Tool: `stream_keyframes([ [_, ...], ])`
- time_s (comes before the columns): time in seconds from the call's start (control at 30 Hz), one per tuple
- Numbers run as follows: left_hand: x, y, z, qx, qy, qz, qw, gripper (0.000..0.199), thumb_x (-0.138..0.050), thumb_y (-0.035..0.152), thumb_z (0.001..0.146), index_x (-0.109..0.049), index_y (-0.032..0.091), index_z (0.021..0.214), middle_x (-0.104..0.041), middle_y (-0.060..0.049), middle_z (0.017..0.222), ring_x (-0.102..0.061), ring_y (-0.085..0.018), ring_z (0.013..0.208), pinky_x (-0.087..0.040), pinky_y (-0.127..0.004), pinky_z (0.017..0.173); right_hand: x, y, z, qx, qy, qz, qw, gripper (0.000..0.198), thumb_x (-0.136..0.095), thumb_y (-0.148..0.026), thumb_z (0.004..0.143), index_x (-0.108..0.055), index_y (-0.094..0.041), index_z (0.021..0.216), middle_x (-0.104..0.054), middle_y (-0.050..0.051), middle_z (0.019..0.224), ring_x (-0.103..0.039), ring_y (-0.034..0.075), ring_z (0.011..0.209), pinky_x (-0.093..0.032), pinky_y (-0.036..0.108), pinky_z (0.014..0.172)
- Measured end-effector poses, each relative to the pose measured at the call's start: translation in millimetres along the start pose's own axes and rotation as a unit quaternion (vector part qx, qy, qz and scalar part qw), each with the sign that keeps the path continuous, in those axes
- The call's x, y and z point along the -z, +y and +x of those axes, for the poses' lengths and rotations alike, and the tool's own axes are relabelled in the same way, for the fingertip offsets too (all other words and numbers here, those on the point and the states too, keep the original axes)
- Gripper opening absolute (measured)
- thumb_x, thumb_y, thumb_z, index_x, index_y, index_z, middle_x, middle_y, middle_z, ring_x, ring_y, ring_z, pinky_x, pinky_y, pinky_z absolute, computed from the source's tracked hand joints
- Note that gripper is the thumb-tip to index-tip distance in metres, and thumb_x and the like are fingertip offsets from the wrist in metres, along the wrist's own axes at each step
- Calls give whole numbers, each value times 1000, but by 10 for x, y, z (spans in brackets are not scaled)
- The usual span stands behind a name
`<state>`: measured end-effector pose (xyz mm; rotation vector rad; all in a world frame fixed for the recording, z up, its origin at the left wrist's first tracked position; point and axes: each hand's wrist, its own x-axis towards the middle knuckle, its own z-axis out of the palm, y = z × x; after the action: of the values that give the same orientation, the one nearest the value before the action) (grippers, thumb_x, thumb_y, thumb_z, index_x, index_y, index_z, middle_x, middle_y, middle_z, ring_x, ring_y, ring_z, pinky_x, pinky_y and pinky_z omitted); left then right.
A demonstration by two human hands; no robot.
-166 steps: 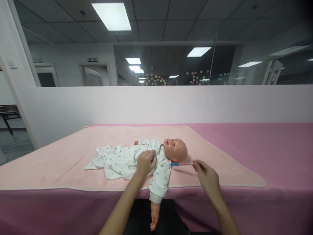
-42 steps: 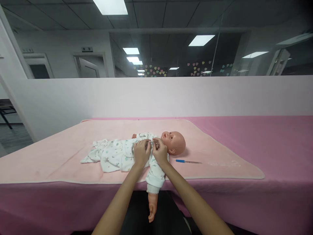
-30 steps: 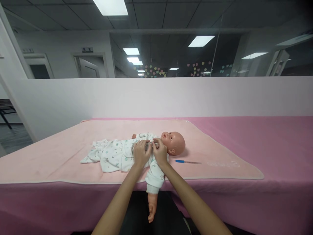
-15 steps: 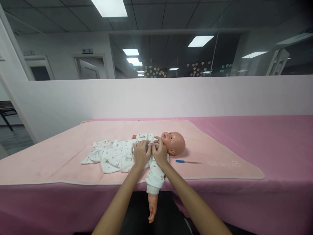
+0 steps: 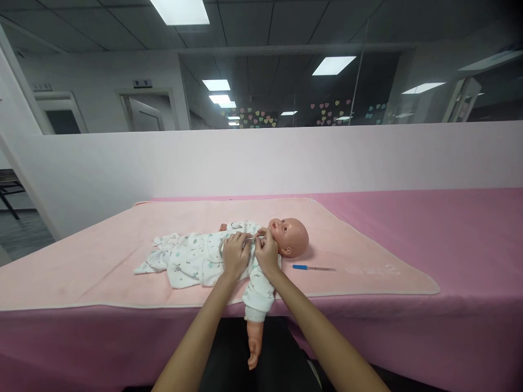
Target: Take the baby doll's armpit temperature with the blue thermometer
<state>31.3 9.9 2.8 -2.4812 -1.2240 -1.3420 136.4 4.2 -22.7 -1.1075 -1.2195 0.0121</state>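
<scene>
A baby doll (image 5: 295, 237) lies on its back across a peach blanket, its head to the right. It wears a white patterned baby outfit (image 5: 192, 260), and one arm hangs over the table's front edge. At the outfit's upper chest, my left hand (image 5: 237, 255) has its fingers closed on the cloth. Just beside it, below the doll's chin, my right hand (image 5: 267, 253) pinches the outfit near the neckline. A thin white strip, perhaps a tie, shows between the fingertips. The exact grip is partly hidden by my fingers.
The peach blanket (image 5: 102, 272) is spread over a pink tablecloth (image 5: 469, 256). Right of the doll's head lies a thermometer-like stick with a blue end (image 5: 300, 267). A low white wall (image 5: 286, 160) stands behind the table, with glass above it.
Both hands stay at the doll's chest, with fingertips slightly farther apart and the white strip stretched between them. The whole view has shifted a little.
</scene>
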Motion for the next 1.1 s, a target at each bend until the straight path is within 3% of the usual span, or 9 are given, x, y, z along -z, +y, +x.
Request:
stream_keyframes([
  [0.13, 5, 6, -8, -6, 0, -1, 1000, 21, -36, 26, 86, -57, 24, 86, -60, 1, 87, -50, -17, 84, -31, -32, 74, 15, -22, 9, 21, -4, -15, 1000, 17, -37, -12, 72, -52, -19, 70, -58, 0, 67, -51, 13, 59, -39, 24, 58],
  [0.23, 2, 13, -16, -6, 10, 2, 1000, 20, -38, 25, 85, -57, 23, 83, -60, 0, 85, -50, -17, 83, -32, -32, 75, 31, -47, 14, 31, 0, -7, 1000, 20, -37, -10, 71, -54, -19, 65, -58, 1, 66, -52, 13, 63, -40, 24, 60],
  [0.53, 1, 21, -22, 13, 36, -10, 999, 18, -37, 25, 85, -55, 21, 83, -61, -1, 83, -52, -18, 83, -35, -32, 75, 41, -95, -3, 67, -45, -65, 995, 22, -46, -14, 69, -62, -17, 82, -59, 4, 80, -52, 14, 64, -43, 25, 60],
  [0.73, -8, 25, -30, 20, 61, -42, 997, 21, -41, 22, 82, -53, 22, 99, -61, -2, 91, -54, -18, 87, -35, -32, 80, 23, -79, -7, 72, -27, -92, 993, 20, -47, -13, 69, -64, -17, 78, -56, 5, 83, -54, 15, 71, -43, 24, 62],
  [1.1, 44, -32, -64, 9, 74, -30, 997, 25, -43, 16, 75, -54, 20, 96, -61, -5, 92, -54, -20, 89, -39, -34, 81, 33, -79, 14, 38, 14, -40, 998, 21, -45, -16, 72, -61, -17, 85, -57, 2, 77, -45, 10, 53, -41, 24, 57],
])
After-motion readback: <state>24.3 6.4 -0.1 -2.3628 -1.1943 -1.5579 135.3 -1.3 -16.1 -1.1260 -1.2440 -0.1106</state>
